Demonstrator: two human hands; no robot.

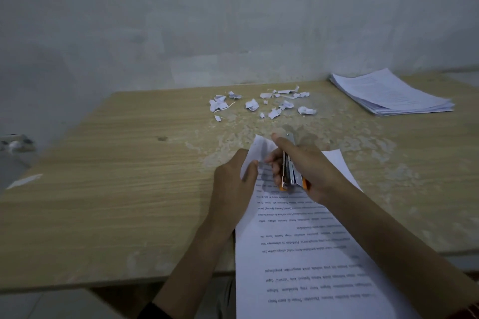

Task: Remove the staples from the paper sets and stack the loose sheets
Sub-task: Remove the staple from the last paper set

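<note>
A stack of loose sheets [391, 93] lay at the table's [116, 163] far right and torn paper scraps [261, 103] littered its far middle, so the work looked well under way, with one paper set [305, 254] overhanging the near edge. The left hand [230, 184] pinched that set's far corner, while the right hand's [308, 168] fingers were curled round a stapler [290, 173] held at the same corner.

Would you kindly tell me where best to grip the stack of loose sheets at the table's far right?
Probably its near edge, coming from the front: the stack of loose sheets lies flat on the table with that layered edge exposed, so fingers could slide under, thumb on top.
</note>
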